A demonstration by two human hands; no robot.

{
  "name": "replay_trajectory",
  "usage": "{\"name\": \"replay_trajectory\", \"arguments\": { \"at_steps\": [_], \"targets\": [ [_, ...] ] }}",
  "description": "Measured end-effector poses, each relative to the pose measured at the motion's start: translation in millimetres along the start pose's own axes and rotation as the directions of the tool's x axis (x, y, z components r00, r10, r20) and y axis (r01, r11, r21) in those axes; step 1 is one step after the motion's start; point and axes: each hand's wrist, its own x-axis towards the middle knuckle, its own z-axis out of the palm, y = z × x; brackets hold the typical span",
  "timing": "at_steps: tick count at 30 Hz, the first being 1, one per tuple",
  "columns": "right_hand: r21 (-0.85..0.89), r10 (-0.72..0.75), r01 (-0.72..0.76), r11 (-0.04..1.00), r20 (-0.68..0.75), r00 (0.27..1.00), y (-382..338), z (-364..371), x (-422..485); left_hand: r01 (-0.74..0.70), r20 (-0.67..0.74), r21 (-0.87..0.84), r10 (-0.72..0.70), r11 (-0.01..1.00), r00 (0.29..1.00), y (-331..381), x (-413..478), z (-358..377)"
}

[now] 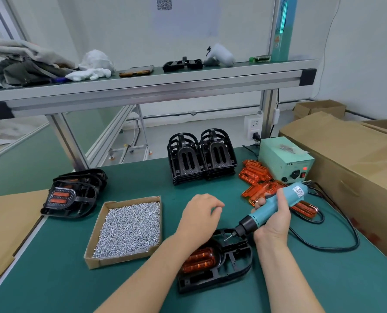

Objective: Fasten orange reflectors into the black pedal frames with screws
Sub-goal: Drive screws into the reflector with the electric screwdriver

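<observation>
A black pedal frame (229, 269) lies on the green mat in front of me with an orange reflector (199, 259) seated in it. My right hand (272, 216) grips a teal electric screwdriver (276, 205), its bit tilted down to the left over the frame's far end. My left hand (201, 216) hovers above the frame with fingers loosely curled; whether it holds a screw is hidden. A cardboard tray of silver screws (129, 227) sits left of the frame. Loose orange reflectors (259, 180) lie behind my right hand.
Two stacks of empty black frames (201, 158) stand at the back centre. Finished pedals (72, 195) pile up at the left. A green power supply box (286, 160) and a large cardboard carton (350, 163) fill the right. The screwdriver's black cable (337, 246) loops across the mat.
</observation>
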Motion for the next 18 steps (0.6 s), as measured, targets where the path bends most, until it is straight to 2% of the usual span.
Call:
{"name": "replay_trajectory", "arguments": {
  "at_steps": [6, 13, 18],
  "targets": [
    [-0.002, 0.018, -0.018, 1.000, 0.006, 1.000, 2.8, 1.0, 3.8, 0.047, 0.254, 0.047, -0.057, 0.998, 0.966, 5.5, 57.9, 25.7],
    [-0.009, 0.064, -0.064, 0.998, 0.050, 0.997, 7.3, 7.1, 3.2, 0.018, 0.394, 0.068, -0.044, 0.998, 0.918, 9.3, 96.2, 45.7],
    [-0.010, 0.096, -0.096, 0.995, 0.057, 0.994, 7.7, 7.6, 2.6, 0.012, 0.403, 0.102, -0.053, 0.995, 0.914, 14.9, 118.6, 50.1]
  ]
}}
